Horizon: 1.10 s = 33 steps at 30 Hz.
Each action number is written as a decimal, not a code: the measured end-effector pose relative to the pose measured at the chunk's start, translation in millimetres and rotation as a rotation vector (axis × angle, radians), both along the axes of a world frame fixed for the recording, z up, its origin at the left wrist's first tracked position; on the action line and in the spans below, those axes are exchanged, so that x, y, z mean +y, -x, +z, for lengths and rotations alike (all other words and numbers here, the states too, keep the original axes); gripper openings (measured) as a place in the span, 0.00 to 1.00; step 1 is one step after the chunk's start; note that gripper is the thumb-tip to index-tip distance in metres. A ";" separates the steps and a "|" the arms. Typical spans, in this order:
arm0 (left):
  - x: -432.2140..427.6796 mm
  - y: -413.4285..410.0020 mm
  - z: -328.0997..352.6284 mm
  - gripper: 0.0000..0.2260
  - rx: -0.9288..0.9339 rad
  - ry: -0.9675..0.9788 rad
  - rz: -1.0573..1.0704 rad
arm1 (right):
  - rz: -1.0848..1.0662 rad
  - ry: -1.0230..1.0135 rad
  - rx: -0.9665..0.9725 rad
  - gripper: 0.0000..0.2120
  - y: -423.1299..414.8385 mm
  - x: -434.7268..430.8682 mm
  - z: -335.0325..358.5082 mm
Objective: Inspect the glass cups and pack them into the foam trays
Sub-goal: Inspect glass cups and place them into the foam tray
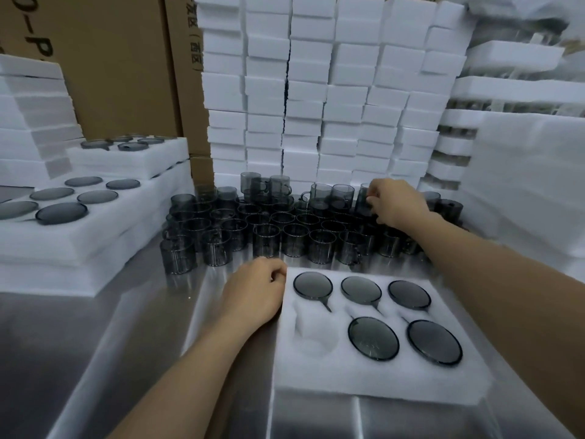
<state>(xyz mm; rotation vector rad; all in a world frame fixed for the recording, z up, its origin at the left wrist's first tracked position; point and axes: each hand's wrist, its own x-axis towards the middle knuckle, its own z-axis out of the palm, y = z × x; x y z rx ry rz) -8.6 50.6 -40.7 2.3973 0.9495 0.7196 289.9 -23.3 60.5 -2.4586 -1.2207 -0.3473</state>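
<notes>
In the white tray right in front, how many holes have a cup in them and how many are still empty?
Foam tray in front, by kind of slot:
Slots filled with a smoky glass cup: 5
Empty slots: 1
Total slots: 6

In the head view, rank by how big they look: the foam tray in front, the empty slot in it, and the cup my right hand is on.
1. Foam tray, largest.
2. Empty slot.
3. Cup, smallest, though it is farther from the camera and partly hidden by the right hand.
</notes>
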 end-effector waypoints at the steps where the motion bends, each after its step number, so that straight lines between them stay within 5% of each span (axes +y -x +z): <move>1: 1.5 -0.3 0.4 0.11 0.012 -0.003 0.002 | 0.021 -0.055 0.010 0.04 7.0 -8.2 3.0; 6: -1.3 0.5 6.1 0.11 -0.092 0.191 0.017 | 0.210 -0.414 0.095 0.04 70.3 -63.7 10.9; 10: -15.9 -2.8 28.0 0.12 -0.530 0.464 -0.035 | 0.417 -0.621 0.345 0.06 140.0 -117.8 -3.2; 13: -29.0 -2.3 50.7 0.11 -0.715 0.548 -0.169 | 0.466 -0.648 0.290 0.18 172.0 -139.8 -20.8; 19: -50.7 -5.2 55.1 0.08 -0.696 0.371 -0.423 | 0.559 -0.360 -0.121 0.16 155.0 -146.4 -44.4; 24: -51.8 -7.7 47.1 0.08 -0.679 0.321 -0.417 | 0.547 -0.359 -0.156 0.17 146.2 -149.5 -47.9; 29: -51.0 -5.9 44.2 0.08 -0.702 0.319 -0.409 | 0.492 -0.401 -0.013 0.32 143.5 -148.0 -52.0; 33: -51.8 -4.9 44.1 0.08 -0.717 0.306 -0.394 | 0.474 -0.382 -0.009 0.30 143.3 -145.7 -51.0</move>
